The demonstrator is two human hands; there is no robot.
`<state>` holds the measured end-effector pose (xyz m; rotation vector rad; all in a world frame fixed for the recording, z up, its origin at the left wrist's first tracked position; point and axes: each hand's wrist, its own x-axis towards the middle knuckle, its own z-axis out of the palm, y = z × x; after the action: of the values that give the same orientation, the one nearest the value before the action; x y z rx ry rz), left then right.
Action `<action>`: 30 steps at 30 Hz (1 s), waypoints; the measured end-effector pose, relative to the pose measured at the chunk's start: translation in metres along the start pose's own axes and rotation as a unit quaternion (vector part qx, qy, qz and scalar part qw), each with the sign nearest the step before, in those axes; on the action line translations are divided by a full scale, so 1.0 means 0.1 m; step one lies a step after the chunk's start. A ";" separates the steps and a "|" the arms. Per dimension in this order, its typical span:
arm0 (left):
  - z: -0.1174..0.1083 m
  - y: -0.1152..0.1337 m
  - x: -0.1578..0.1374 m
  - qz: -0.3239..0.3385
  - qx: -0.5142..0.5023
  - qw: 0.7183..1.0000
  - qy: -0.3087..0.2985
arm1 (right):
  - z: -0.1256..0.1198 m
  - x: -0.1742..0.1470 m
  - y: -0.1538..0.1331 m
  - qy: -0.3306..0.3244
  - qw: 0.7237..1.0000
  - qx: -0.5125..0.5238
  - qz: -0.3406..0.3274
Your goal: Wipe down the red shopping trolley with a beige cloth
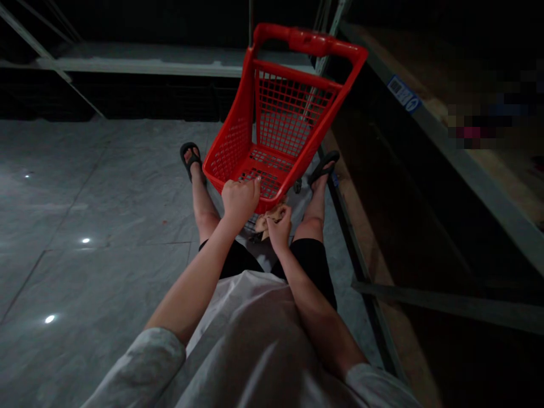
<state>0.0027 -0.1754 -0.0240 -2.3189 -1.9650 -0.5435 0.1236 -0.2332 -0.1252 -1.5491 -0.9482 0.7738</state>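
A red plastic shopping cart (pixel 232 148) with lattice walls stands tilted between my legs, its long handle at the far end. My left hand (pixel 240 199) is closed over the cart's near rim. Just below that rim, my right hand (pixel 280 228) pinches a crumpled tan piece, like a rag (pixel 262 223), which lies against the cart's underside. Part of the rag is hidden by my fingers. No goods show inside the basket. A small dark wheel (pixel 298 185) shows at the cart's right side.
Along the back runs a pale metal shelf (pixel 157 67) with dark crates (pixel 148 102) below. To my right is a shelving unit (pixel 488 192) with a blue label (pixel 403 94) on its edge. Grey tiled floor (pixel 97 198) stretches to the left. My sandalled feet flank the cart.
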 end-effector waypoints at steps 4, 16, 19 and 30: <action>0.00 0.11 0.00 0.021 0.008 1.000 -0.021 | -0.05 0.07 -0.06 0.029 1.000 0.001 0.007; -0.14 -0.41 0.18 0.084 0.007 0.996 -0.004 | -0.03 0.08 0.05 0.035 0.952 -0.102 -0.287; -0.08 -0.44 0.18 0.059 0.022 0.998 0.001 | 0.06 0.00 0.43 -0.068 0.957 -0.183 -0.212; 0.05 -0.25 0.20 0.050 0.011 0.998 0.021 | -0.12 0.12 -0.06 0.041 0.941 -0.098 -0.322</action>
<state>-0.0172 -0.1502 -0.0275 -2.3571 -1.8157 -0.5563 0.1384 -0.2272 -0.1170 -1.2973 -1.3995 0.1503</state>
